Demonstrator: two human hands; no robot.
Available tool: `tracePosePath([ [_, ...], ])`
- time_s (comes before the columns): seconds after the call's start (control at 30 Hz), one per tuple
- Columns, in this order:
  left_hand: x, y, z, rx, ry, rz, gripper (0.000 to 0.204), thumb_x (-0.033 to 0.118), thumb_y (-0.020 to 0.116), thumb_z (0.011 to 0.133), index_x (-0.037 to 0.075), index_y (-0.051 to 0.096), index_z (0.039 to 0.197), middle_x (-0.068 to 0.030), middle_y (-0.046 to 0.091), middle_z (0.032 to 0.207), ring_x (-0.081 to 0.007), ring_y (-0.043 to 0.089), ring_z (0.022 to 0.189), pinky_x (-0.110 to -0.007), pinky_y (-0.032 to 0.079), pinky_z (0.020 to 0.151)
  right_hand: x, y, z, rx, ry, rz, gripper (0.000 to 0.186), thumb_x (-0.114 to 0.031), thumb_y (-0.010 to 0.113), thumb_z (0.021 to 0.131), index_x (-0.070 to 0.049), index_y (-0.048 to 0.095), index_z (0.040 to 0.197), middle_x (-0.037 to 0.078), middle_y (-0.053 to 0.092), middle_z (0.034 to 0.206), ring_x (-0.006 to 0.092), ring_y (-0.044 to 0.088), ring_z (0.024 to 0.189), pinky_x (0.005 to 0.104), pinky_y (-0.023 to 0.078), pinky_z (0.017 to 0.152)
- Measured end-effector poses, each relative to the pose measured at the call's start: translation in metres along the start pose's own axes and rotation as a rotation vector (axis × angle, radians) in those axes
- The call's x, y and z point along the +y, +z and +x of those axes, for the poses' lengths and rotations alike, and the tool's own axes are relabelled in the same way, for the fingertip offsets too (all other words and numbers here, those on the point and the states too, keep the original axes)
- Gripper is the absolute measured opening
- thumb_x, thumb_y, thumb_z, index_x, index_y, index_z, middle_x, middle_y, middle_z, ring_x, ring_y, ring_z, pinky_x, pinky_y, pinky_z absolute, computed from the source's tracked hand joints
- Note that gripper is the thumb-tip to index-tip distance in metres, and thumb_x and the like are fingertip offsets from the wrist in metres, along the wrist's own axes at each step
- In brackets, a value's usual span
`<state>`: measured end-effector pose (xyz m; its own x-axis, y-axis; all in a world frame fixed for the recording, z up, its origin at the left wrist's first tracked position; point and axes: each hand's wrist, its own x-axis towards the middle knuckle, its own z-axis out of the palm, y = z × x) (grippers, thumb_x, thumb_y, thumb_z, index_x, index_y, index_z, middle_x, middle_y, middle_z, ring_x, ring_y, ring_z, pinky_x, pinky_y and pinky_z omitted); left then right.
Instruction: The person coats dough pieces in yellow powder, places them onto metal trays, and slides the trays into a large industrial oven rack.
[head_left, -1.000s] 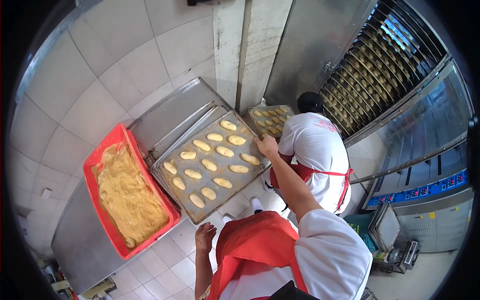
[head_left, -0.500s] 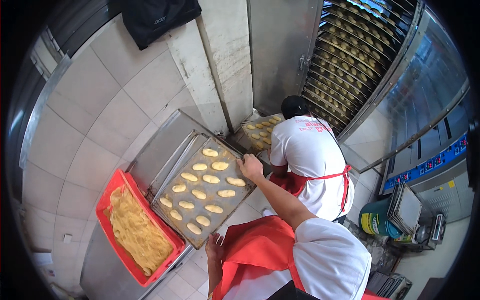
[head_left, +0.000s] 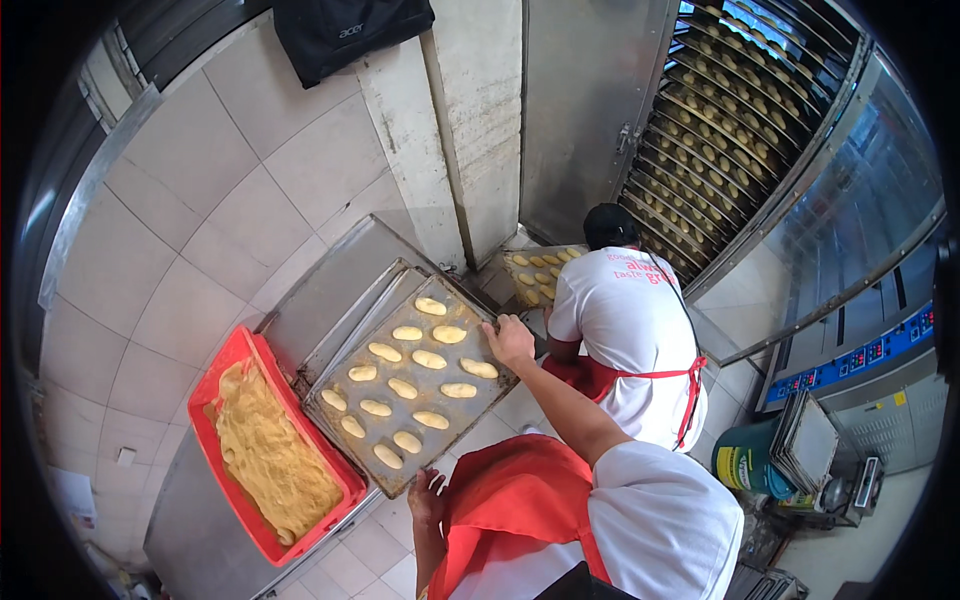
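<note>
A metal baking tray [head_left: 400,415] with several oblong dough pieces [head_left: 429,359] rests on stacked trays atop a steel table [head_left: 190,520]. My right hand [head_left: 508,343] grips the tray's right edge. My left hand [head_left: 428,497] is at its near corner, fingers curled against the edge. Left of the trays is a red plastic tub [head_left: 207,408] holding a mass of yellowish dough or crumb mixture [head_left: 275,460].
A co-worker [head_left: 630,330] in white shirt and red apron crouches at right by another dough tray [head_left: 535,270]. Behind stand a tall rack cabinet [head_left: 725,130] and oven [head_left: 850,355]. At lower right are a green bucket [head_left: 740,465] and upright trays [head_left: 805,440]; a black bag [head_left: 345,40] lies upper left.
My left hand has come up to the tray's near corner since a second ago. The view has shifted, bringing the black bag into sight. The co-worker stays bent over the other tray.
</note>
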<state>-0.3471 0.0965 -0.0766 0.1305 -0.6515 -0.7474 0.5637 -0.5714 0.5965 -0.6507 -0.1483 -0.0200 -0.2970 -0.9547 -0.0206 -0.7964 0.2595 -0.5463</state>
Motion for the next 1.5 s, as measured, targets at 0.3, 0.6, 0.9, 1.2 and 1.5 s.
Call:
tracePosePath([
  [0.3,0.001,-0.013,0.008,-0.055,-0.043,0.01,0.047,0.043,0.058,0.092,0.003,0.053,0.116,-0.0074,0.06,0.108,-0.0248,0.056,0.102,-0.044,0.043,0.083,0.0,0.004,-0.001,0.023,-0.011,-0.001,0.04,-0.043,0.051,0.092,-0.004,0.058,0.097,0.016,0.058,0.1,0.033,0.059,0.1,0.0437,0.05,0.082],
  [0.6,-0.004,-0.02,0.015,-0.082,0.01,0.005,0.05,0.043,0.062,0.09,0.002,0.052,0.117,-0.0094,0.059,0.108,-0.0245,0.057,0.098,-0.043,0.046,0.086,0.005,0.01,0.0,0.091,-0.021,0.02,0.037,-0.04,0.056,0.09,-0.004,0.06,0.093,0.016,0.06,0.098,0.035,0.06,0.095,0.0448,0.049,0.079],
  [0.9,0.003,-0.011,0.006,-0.059,-0.02,0.008,0.048,0.041,0.062,0.09,0.003,0.051,0.117,-0.0099,0.06,0.106,-0.0258,0.058,0.094,-0.043,0.048,0.083,0.001,0.008,0.0,0.066,-0.023,-0.006,0.036,-0.038,0.054,0.09,-0.003,0.059,0.095,0.017,0.059,0.099,0.0353,0.059,0.096,0.0452,0.049,0.08],
  [1.2,0.009,0.001,-0.004,-0.025,0.0,-0.022,0.046,0.04,0.064,0.089,0.0,0.054,0.109,-0.0104,0.061,0.101,-0.0257,0.059,0.092,-0.042,0.048,0.081,0.003,0.009,0.001,0.082,-0.052,0.0,0.037,-0.038,0.055,0.09,-0.002,0.059,0.094,0.018,0.06,0.097,0.0357,0.059,0.095,0.0454,0.049,0.08],
  [1.5,0.008,-0.001,-0.004,-0.012,0.001,-0.012,0.046,0.041,0.066,0.088,0.002,0.055,0.109,-0.0108,0.062,0.1,-0.026,0.06,0.091,-0.043,0.049,0.081,0.003,0.01,0.002,0.094,-0.064,0.003,0.036,-0.038,0.056,0.089,-0.002,0.06,0.093,0.018,0.06,0.096,0.0357,0.059,0.094,0.0449,0.048,0.079],
])
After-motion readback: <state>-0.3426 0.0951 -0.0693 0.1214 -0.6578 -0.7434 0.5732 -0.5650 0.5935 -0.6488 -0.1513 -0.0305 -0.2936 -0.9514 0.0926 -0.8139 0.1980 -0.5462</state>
